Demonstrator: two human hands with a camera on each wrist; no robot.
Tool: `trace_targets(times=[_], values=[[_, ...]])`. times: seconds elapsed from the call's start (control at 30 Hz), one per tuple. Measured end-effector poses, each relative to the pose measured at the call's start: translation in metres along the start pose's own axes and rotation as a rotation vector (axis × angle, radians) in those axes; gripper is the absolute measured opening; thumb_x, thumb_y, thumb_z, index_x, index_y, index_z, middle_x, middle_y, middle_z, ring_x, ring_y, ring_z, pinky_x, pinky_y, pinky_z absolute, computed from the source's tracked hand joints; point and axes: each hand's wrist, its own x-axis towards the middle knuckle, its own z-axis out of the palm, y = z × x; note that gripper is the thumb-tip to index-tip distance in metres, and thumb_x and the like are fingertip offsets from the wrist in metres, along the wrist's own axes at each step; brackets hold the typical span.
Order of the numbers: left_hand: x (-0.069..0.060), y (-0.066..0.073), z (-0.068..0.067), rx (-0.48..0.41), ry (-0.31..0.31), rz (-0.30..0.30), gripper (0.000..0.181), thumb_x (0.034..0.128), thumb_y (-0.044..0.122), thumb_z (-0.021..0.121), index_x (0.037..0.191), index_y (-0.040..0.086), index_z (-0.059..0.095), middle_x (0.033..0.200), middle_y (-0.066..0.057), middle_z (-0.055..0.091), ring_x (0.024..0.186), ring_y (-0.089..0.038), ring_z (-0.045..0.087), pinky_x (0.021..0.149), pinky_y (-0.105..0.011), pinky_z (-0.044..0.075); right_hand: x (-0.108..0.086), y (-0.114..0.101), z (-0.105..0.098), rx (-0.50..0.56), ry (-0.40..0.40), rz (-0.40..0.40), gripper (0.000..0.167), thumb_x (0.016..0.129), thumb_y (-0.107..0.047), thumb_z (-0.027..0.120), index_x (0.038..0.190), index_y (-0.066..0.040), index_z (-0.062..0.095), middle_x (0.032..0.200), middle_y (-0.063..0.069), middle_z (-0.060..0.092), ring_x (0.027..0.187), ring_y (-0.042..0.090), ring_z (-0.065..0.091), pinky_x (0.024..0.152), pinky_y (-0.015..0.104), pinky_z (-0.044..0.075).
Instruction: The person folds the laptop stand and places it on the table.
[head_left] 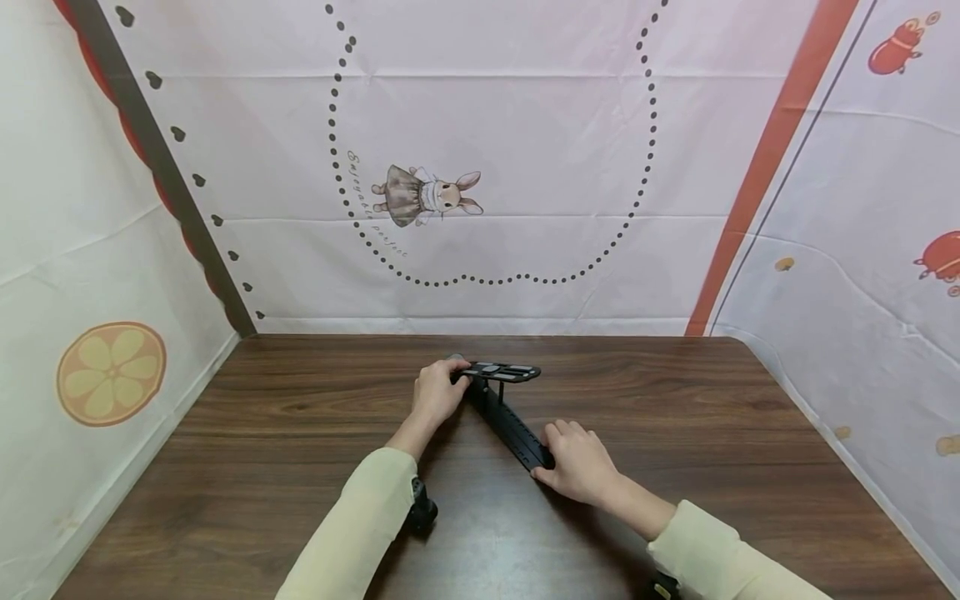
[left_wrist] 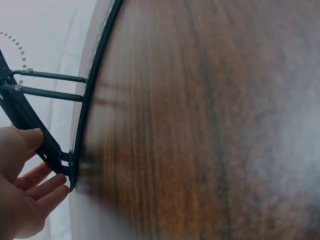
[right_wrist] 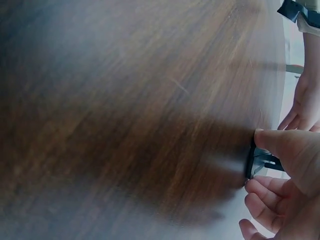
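Note:
A black folding stand [head_left: 512, 430] lies slantwise on the table, its long flat base running from far left to near right. Above its far part a slotted plate [head_left: 510, 372] is raised on thin struts. My left hand [head_left: 438, 390] pinches the hinged far end between thumb and fingers. In the left wrist view two struts [left_wrist: 52, 93] join the tilted plate to the base. At the base's near end, my right hand [head_left: 579, 460] grips it across the edges, thumb on one side and fingers on the other. The right wrist view shows that end [right_wrist: 257, 162] between thumb and fingers.
The brown wood-grain table [head_left: 262, 467] spreads around the stand. White printed cloth [head_left: 510, 150] hangs behind it and along both sides. A black wrist device [head_left: 422, 508] sits under the left cuff, close above the tabletop.

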Motion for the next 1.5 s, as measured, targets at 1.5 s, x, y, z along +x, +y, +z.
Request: trace_targets(times=[1.5], values=[[0.002, 0.01, 0.005, -0.054, -0.013, -0.036, 0.028, 0.0852, 0.032, 0.065, 0.108, 0.016, 0.068, 0.105, -0.006, 0.068, 0.092, -0.024, 0.064, 0.076, -0.04, 0.05, -0.006, 0.011, -0.001, 0.056, 0.022, -0.234, 0.023, 0.072, -0.017, 0.076, 0.088, -0.011, 0.061, 0.076, -0.004, 0.054, 0.071, 0.011, 0.05, 0.062, 0.03, 0.044]])
